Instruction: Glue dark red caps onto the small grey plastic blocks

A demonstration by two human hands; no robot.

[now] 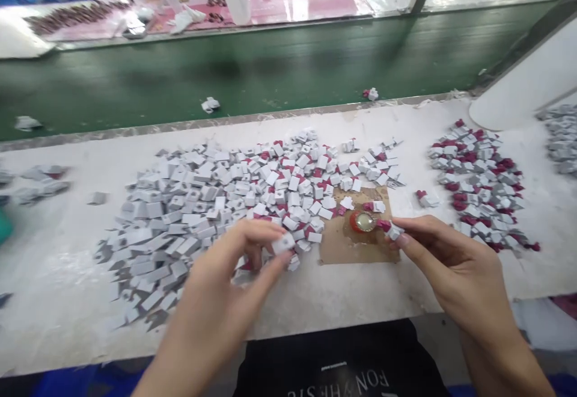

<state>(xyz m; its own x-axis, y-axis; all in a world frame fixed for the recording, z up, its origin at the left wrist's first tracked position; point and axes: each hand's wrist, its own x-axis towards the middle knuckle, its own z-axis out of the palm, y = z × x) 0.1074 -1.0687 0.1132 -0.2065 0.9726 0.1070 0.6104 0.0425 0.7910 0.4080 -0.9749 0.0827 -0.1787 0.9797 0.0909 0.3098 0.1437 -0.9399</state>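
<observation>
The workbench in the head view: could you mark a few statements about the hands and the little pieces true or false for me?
1. The left hand pinches a light-grey block. True.
2. The right hand is empty. False: it holds a grey-and-maroon piece.
3. The round red container stands on brown cardboard. True.
4. The biggest heap of pieces lies right of the cardboard. False: it lies mostly to the left.
</observation>
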